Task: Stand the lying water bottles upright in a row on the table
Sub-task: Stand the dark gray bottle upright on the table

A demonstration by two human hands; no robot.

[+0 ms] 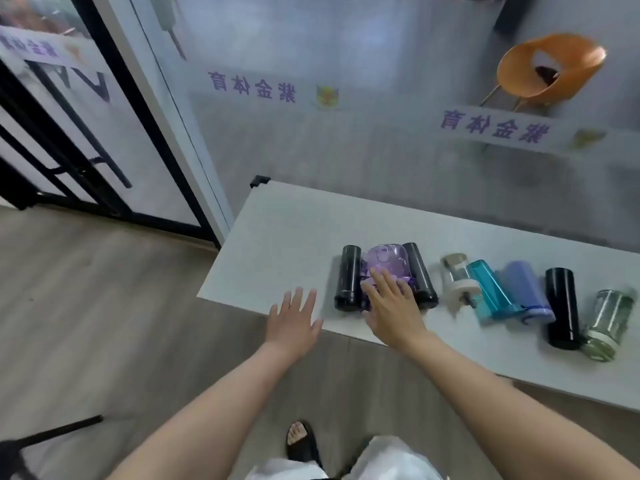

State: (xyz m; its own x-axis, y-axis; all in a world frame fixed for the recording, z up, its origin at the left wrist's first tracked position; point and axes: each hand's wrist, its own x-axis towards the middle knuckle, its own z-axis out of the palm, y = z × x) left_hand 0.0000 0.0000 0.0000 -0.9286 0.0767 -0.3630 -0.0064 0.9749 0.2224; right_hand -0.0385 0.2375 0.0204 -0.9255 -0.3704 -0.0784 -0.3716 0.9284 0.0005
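Note:
Several water bottles lie side by side on a white table (287, 230). From the left: a black bottle (347, 278), a clear purple bottle (384, 263), a second black bottle (419, 275), a clear glass bottle with a white lid (459, 280), a teal bottle (491, 289), a lavender bottle (526, 289), a third black bottle (562, 306) and a clear greenish bottle (609, 323). My right hand (389, 306) rests flat, fingers spread, on the purple bottle's near end. My left hand (294, 320) hovers open over the table's near edge, left of the bottles.
A glass wall with purple lettering stands behind the table. An orange chair (547, 71) sits beyond the glass at upper right. A black-framed door (86, 133) is at the left. Wooden floor lies below, with my sandalled foot (301, 441) near the bottom.

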